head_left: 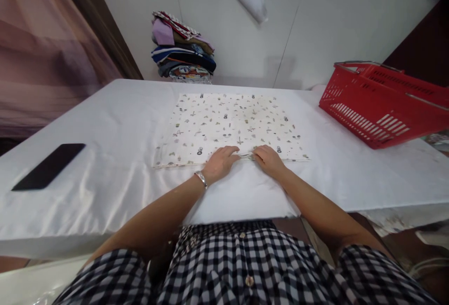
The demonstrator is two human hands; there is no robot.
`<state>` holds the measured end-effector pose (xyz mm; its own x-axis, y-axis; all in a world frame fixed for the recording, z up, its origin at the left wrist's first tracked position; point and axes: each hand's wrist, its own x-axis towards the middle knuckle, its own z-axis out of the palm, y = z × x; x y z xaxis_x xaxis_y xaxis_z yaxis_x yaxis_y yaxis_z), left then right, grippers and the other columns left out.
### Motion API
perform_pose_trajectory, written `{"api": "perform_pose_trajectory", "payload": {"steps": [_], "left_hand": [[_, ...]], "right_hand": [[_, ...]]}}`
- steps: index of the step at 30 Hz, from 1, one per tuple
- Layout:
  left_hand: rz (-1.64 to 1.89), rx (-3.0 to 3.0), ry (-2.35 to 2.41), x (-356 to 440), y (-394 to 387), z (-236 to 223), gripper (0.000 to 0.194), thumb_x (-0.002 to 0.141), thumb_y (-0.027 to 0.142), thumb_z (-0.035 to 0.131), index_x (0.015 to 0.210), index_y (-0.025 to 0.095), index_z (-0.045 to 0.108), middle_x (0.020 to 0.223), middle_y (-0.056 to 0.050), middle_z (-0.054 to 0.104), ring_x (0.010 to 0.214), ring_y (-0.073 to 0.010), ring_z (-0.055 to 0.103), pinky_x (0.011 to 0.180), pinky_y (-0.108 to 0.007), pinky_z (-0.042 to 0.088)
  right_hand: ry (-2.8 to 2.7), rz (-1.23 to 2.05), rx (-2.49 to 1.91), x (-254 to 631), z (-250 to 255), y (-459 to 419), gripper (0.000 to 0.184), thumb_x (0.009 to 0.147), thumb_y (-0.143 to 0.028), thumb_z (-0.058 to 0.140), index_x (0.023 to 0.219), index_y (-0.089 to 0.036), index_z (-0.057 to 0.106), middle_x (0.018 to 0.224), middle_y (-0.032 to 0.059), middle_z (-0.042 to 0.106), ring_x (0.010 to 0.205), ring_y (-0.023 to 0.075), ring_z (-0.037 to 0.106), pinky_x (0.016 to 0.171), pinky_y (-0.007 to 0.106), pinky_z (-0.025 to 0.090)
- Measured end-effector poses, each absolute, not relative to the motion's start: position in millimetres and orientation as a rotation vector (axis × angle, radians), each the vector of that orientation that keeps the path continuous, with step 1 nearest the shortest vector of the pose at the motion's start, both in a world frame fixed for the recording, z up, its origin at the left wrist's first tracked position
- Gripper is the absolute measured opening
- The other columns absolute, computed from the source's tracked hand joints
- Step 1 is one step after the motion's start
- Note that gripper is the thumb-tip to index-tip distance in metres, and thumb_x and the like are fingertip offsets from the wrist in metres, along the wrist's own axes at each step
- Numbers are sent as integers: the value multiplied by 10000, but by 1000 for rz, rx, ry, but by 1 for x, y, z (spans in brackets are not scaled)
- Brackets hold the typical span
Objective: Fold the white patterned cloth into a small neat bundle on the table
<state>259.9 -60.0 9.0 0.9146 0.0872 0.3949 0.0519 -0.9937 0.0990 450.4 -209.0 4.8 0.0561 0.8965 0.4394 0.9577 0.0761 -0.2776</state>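
Observation:
A white cloth (233,125) with small printed figures lies folded into a flat rectangle on the white-covered table (115,155). My left hand (222,161), with a silver bracelet at the wrist, pinches the near edge of the cloth around its middle. A short way to the right, my right hand (269,159) grips the same edge, its fingers curled over it. Between the two hands the edge is slightly lifted and shows its layers. The fingertips under the cloth are hidden.
A black flat slab, perhaps a phone (49,166), lies at the left. The red plastic basket (382,104) stands at the right edge. Behind the table rises a stack of folded clothes (184,52) by the wall. A pink curtain (52,47) hangs at the left.

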Motion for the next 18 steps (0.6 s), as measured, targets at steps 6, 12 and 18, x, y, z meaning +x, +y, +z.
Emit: {"api": "perform_pose_trajectory", "payload": {"steps": [6,12,18], "left_hand": [[547,3063,149,268,-67,13,262,956,239,413,1028,201,662,1227,-75,591,1078,-225,534,879,-375,437],[571,3057,151,275,-74,14,279,943,157,374,897,175,649,1112,-71,628,1018,-200,548,843,-353,447],[731,2926,150,269,-76,16,248,946,184,374,892,159,615,1117,-98,618,1044,-215,551,845,-375,473]], "right_hand": [[-1852,-181,-1824,450,3,-209,223,959,-209,384,1010,-181,600,942,95,659,826,220,538,761,361,434],[-1870,-195,-1812,449,2,-210,199,945,-196,408,983,-177,603,953,103,662,856,226,549,777,367,439],[-1952,-189,-1776,442,8,-213,203,915,-195,445,1031,-171,610,1024,119,654,940,239,552,809,381,431]]}}
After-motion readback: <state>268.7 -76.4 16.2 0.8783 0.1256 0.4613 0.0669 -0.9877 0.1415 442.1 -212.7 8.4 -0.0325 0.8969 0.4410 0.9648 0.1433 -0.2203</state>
